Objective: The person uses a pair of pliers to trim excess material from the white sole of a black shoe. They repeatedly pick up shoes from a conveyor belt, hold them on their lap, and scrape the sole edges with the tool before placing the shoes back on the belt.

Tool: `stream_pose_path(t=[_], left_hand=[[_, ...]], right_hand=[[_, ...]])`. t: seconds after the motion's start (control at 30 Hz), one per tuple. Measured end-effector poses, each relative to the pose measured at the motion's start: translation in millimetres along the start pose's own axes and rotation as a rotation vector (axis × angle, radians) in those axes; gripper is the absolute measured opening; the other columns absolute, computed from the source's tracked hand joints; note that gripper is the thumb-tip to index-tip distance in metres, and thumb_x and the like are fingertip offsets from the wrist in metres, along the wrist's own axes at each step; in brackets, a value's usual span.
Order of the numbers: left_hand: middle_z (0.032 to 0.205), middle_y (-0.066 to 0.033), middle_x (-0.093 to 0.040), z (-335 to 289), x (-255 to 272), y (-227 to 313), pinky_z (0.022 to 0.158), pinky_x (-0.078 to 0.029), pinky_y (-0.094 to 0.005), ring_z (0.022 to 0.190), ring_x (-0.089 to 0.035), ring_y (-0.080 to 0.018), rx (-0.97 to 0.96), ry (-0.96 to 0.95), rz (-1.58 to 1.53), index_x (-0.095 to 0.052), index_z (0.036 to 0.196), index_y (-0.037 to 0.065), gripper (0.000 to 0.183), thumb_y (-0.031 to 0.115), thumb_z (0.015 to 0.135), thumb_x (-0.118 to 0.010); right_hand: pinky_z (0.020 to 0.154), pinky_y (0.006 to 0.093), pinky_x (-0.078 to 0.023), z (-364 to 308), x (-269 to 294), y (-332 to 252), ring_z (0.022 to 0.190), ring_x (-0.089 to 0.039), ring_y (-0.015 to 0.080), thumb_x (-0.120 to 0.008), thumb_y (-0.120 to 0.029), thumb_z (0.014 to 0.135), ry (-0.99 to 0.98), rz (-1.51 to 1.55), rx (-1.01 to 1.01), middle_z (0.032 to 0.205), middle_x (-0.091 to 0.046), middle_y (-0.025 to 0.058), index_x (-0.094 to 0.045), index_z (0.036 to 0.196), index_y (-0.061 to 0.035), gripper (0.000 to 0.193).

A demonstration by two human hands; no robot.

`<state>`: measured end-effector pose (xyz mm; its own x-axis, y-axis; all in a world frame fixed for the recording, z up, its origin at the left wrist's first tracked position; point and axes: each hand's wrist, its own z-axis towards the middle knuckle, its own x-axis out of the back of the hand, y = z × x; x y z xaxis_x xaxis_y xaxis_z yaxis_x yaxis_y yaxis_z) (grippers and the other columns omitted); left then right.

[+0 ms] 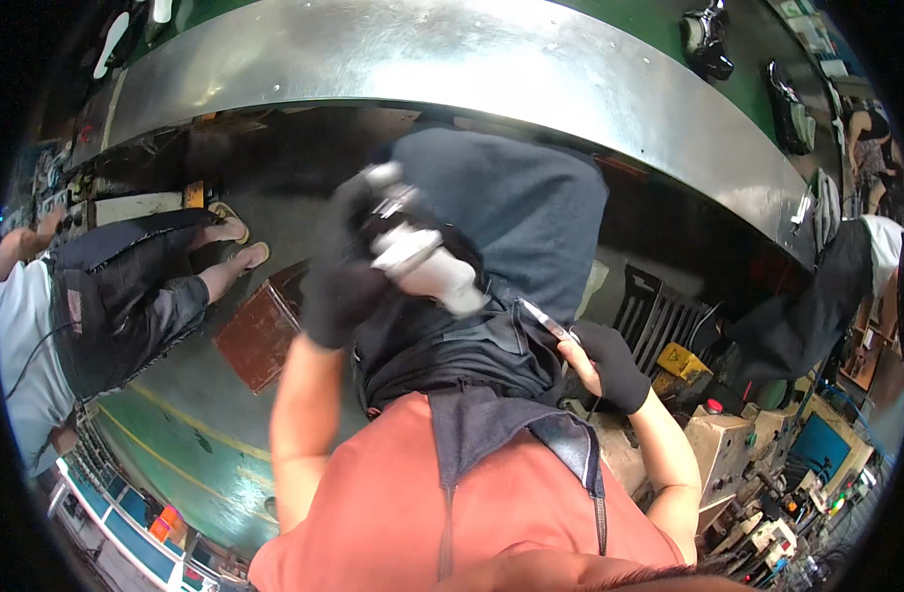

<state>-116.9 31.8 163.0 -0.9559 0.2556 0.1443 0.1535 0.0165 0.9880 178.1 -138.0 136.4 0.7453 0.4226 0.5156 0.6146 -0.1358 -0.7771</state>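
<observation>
My left hand (pixel 341 276), in a black glove, is closed round a shoe (pixel 434 271) above my lap. Motion smears the shoe; whitish and grey parts show against a dark body. In my right hand (pixel 617 367), also gloved in black with bare fingertips showing, a slim pen-like tool (pixel 542 320) is pinched, its pale tip pointing toward the shoe. A gap separates the tip from the shoe. Dark cloth (pixel 511 197) covers my knees under both hands.
A metal ledge (pixel 402 54) edges a green belt beyond my knees, bearing black shoes (pixel 706 41). At left, a person (pixel 126 296) sits near a reddish-brown box (pixel 259 331). On the right are a yellow container (pixel 681 363), a machine (pixel 718 449) and another person's dark clothing (pixel 797 321).
</observation>
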Motion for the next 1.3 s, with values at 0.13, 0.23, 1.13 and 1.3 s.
stream_pose_path(t=[0.13, 0.23, 1.13, 1.3], left_hand=[[0.145, -0.0265, -0.037, -16, -100, -126, 0.113, -0.029, -0.0365, 0.138, -0.035, -0.0325, -0.126, -0.165, 0.222, -0.026, 0.146, -0.003, 0.083, 0.024, 0.083, -0.074], [0.15, -0.0269, -0.029, -39, -87, -155, 0.114, -0.026, -0.0372, 0.142, -0.027, -0.0325, 0.133, -0.285, -0.045, -0.019, 0.147, -0.007, 0.083, 0.033, 0.09, -0.065], [0.148, -0.0318, -0.025, -43, -117, -187, 0.114, -0.021, -0.0409, 0.14, -0.025, -0.0421, -0.152, -0.106, 0.118, -0.012, 0.145, -0.011, 0.07, 0.026, 0.095, -0.044], [0.147, -0.0229, -0.029, -30, -118, -200, 0.112, -0.027, -0.0386, 0.135, -0.033, -0.0332, 0.022, -0.111, -0.241, -0.002, 0.148, -0.001, 0.08, 0.015, 0.092, -0.057]], right_hand=[[0.056, 0.0406, -0.041, 0, 1, -18, 0.06, -0.053, 0.0356, -0.057, -0.027, 0.094, 0.032, 0.217, -0.105, 0.069, -0.054, 0.0184, -0.057, 0.078, -0.0013, 0.03], [0.058, 0.0367, -0.043, -1, 4, -10, 0.06, -0.055, 0.0263, -0.052, -0.031, 0.097, -0.015, 0.266, -0.189, 0.068, -0.056, 0.0147, -0.057, 0.081, -0.0005, 0.035], [0.062, 0.0427, -0.054, 111, 58, -21, 0.066, -0.068, 0.0321, -0.056, -0.035, 0.09, -0.58, -0.646, 0.034, 0.071, -0.068, 0.0135, -0.071, 0.088, -0.0046, 0.034], [0.062, 0.0388, -0.053, 75, 13, -118, 0.077, -0.068, 0.0296, -0.055, -0.027, 0.089, -0.362, -1.011, 0.202, 0.091, -0.066, 0.0187, -0.069, 0.091, -0.0057, 0.026]])
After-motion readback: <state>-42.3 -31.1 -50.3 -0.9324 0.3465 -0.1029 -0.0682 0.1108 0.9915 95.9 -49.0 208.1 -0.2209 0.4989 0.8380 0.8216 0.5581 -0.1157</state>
